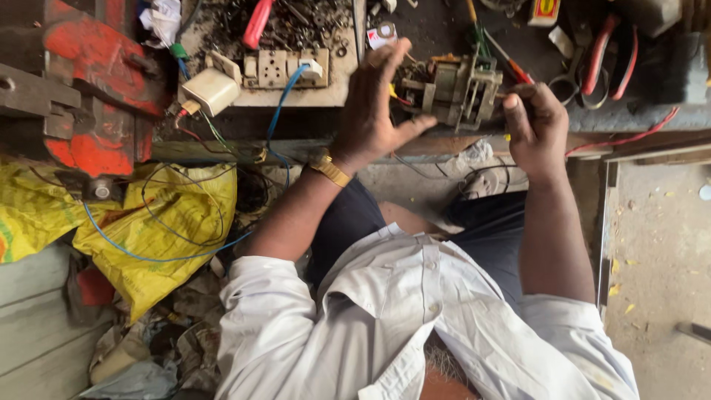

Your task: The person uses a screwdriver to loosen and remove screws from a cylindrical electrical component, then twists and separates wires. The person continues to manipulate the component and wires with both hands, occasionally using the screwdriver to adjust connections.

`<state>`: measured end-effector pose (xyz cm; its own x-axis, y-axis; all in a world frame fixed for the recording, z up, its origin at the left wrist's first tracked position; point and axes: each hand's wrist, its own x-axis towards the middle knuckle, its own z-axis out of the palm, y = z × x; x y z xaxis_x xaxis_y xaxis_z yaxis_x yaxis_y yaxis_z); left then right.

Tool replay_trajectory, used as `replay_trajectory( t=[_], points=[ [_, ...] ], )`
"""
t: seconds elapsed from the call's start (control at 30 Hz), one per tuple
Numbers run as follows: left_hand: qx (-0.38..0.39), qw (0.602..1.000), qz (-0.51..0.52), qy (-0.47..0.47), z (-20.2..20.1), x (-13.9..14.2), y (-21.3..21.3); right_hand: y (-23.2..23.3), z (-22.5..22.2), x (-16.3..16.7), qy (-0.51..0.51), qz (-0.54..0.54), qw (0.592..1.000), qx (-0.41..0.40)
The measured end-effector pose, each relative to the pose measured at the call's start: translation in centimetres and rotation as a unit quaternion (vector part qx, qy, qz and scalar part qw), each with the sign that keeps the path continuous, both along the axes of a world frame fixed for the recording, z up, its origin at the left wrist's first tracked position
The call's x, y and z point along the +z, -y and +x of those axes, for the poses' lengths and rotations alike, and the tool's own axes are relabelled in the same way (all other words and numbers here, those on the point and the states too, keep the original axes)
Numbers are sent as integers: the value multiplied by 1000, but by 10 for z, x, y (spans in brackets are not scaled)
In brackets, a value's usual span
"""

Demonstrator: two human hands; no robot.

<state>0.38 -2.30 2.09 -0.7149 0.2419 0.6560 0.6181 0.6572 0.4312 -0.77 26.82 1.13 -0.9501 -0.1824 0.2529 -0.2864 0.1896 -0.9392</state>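
The small motor assembly (453,92), grey metal frame with copper windings, sits at the workbench edge (459,141), at 12 o'clock from the person; probably heavy, rigid, with fragile wires; grip the frame. Left hand (374,104) spread open against its 9 o'clock side; right hand (535,122) clenched at 3 o'clock, contents hidden.

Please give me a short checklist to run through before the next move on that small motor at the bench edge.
1. Left hand steadies the motor: ok, open palm against its side.
2. Right hand grips a tool: cannot tell, fist closed, tool hidden.
3. Motor sits fully on the bench: cannot tell.
4. Blue wire clear of the hands: ok.
5. Pliers within reach: ok, lying to the right.
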Motion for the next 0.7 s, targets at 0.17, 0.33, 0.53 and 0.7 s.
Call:
replay_trajectory(
  t=[0.17,0.33,0.53,0.7],
  points=[
    [-4,998,-45,32,4,12,22,-2,-1,-2,-22,22,999,-12],
    [8,988,-145,46,4,11,22,-2,-1,-1,-45,47,998,-21],
    [22,981,-187,40,-6,9,14,-2,1,-3,-47,47,998,-19],
    [-11,984,-175,37,-10,17,16,-1,0,-5,-45,40,998,-28]
  ],
)
